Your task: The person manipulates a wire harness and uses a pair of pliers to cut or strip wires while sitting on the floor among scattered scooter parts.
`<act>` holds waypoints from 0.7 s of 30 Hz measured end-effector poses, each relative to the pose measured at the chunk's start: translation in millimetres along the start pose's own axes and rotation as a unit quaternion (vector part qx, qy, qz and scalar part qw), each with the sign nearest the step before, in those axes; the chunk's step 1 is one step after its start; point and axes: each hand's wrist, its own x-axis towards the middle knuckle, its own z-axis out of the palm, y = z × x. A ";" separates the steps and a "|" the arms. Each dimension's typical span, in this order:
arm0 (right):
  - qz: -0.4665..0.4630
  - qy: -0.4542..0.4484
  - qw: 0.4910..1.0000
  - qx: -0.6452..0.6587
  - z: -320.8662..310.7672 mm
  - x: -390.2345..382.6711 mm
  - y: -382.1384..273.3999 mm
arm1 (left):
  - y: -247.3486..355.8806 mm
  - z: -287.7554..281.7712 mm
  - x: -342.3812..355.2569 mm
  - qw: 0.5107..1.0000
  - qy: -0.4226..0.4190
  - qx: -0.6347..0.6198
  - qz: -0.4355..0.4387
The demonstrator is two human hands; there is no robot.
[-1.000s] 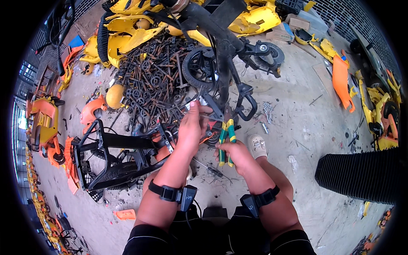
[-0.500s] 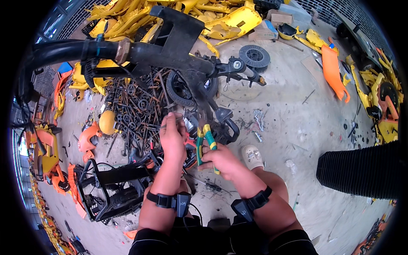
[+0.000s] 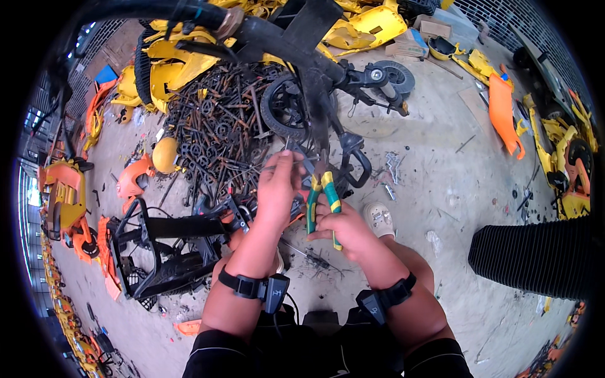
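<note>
My right hand (image 3: 345,230) is closed round the green-and-yellow handles of a pair of pliers (image 3: 330,200), which stand slightly apart. The pliers' dark jaws point away from me, against the lower part of a black scooter frame (image 3: 317,104); what lies between them is too small to tell. Close on the left, my left hand (image 3: 275,195) has its fingers pinched on a thin wire-like piece, whose end shows above the fingertips. Part of the frame's lower end is hidden behind both hands.
Rusty metal parts (image 3: 214,126) lie heaped beyond my left hand, beside a small wheel (image 3: 271,107). A black metal frame (image 3: 157,252) rests at left. Yellow plastic panels (image 3: 372,28) pile up at the back. A black ribbed object (image 3: 532,258) juts in from the right.
The view has shifted, so the scooter frame sits higher and further right. Both hands stay together at its lower end, the pliers still in my right hand.
</note>
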 end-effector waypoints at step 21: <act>-0.018 0.049 0.983 -0.176 6.0 -35.5 65.1 | -8.7 -35.9 -77.0 0.996 0.003 0.079 -0.031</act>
